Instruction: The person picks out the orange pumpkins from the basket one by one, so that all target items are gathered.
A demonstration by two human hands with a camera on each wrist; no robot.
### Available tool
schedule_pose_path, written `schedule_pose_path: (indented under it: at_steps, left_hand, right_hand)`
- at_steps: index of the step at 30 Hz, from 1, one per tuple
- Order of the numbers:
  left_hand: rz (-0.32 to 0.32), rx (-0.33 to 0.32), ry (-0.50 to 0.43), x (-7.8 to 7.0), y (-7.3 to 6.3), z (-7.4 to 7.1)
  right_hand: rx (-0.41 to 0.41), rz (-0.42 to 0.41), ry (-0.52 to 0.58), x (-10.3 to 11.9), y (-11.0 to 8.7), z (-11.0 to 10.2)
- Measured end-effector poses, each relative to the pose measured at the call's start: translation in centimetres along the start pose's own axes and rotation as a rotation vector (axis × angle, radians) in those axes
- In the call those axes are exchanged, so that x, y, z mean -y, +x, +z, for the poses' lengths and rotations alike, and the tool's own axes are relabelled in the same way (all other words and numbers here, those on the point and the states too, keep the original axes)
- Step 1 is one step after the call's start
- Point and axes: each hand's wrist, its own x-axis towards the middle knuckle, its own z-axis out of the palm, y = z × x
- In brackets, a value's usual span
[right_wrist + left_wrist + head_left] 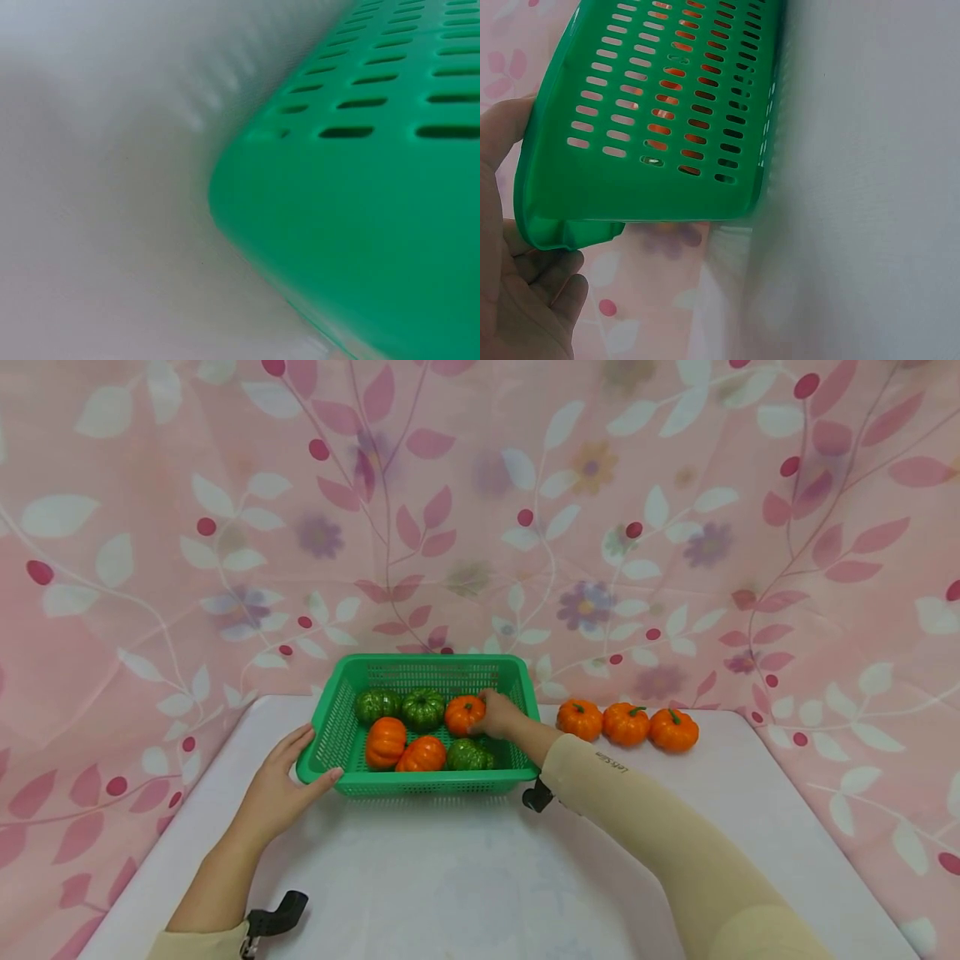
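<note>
A green plastic basket (420,781) with slotted walls stands on the table. My left hand (273,797) holds its front left corner, thumb over the front rim and fingers at the left side; the left wrist view shows the hand (525,300) around the rim. Inside the basket, my right hand (501,717) grips a small orange pumpkin (463,715) at the back right. Two more orange pumpkins (386,743) lie at the front left, with green pumpkins (423,708) behind them and one green pumpkin (470,755) at the front right. The right wrist view shows only the basket wall (360,210).
Three orange pumpkins (626,724) with green stems sit in a row on the table, right of the basket. A white cloth covers the table (450,877). Behind it hangs a pink floral curtain (480,527), close to the basket's back edge.
</note>
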Motion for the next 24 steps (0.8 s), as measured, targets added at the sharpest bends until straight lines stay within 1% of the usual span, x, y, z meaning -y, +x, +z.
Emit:
schedule_pose_path:
  at_steps: [11, 16, 20, 24]
  left_hand:
    - [-0.003, 0.008, 0.0, 0.15, 0.0, 0.04]
    - [-0.004, 0.011, 0.003, 0.2, 0.09, 0.07]
    - [-0.015, 0.015, 0.006, 0.17, 0.16, 0.0]
    - [-0.029, 0.021, 0.013, 0.29, 0.02, -0.15]
  right_hand:
    - [-0.026, -0.012, -0.013, 0.16, -0.22, -0.06]
    - [-0.077, -0.075, -0.023, -0.08, 0.06, -0.11]
    - [-0.123, -0.123, 0.008, -0.18, -0.04, -0.21]
    - [-0.136, -0.13, 0.064, 0.17, -0.66, -0.41]
